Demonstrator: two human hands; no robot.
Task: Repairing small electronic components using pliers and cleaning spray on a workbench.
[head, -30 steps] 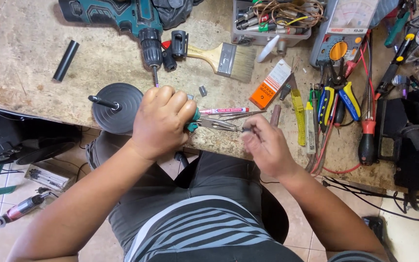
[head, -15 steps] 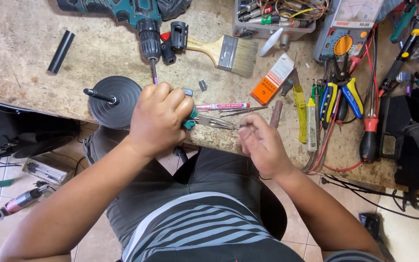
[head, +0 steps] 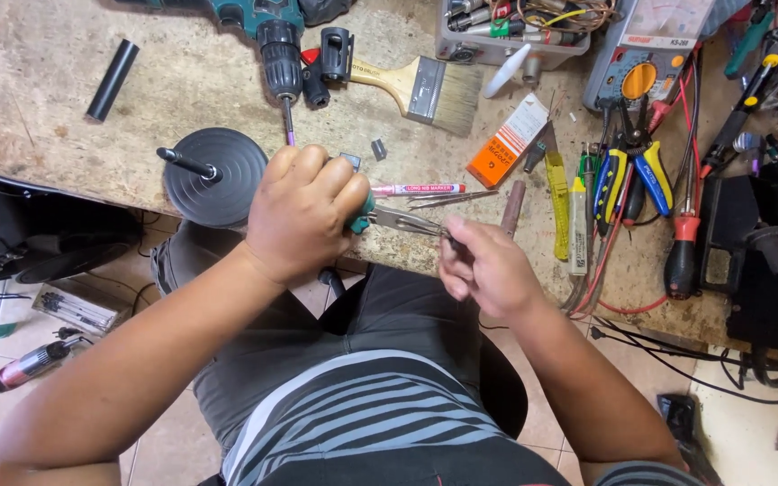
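On the worn wooden bench (head: 65, 108), near its left end, lies a short black cylindrical tube (head: 112, 79). Right of it, at the bench's front edge, sits a round black ribbed disc with a black stem (head: 213, 175), and behind that lies a teal cordless drill (head: 267, 31) with its bit pointing toward the front edge.

The left hand (head: 303, 216) is closed in a full fist around the teal-green handles of the long-nose steel pliers (head: 402, 220), just over the front edge beside the disc. The pliers' tips run rightward into the right hand (head: 488, 270), whose fingertips (head: 456, 236) are pinched shut on something at the tips. That piece is too small and too covered to identify, and whether the jaws bite on it cannot be told.

Judging from this hold, the step goes best if the fist squeezes steadily rather than hard, so the small piece neither slips nor gets crushed. The right fingertips should stay close to the tips and support the piece, with both forearms braced against the bench edge. Working over the bench rather than over the lap would catch a dropped part.

Behind the pliers lie a pink marker pen (head: 416, 190) and an orange cardboard box (head: 508, 142). Farther right are blue-and-yellow handled pliers (head: 628, 175) and a red-handled screwdriver (head: 682, 261) near the right front corner.
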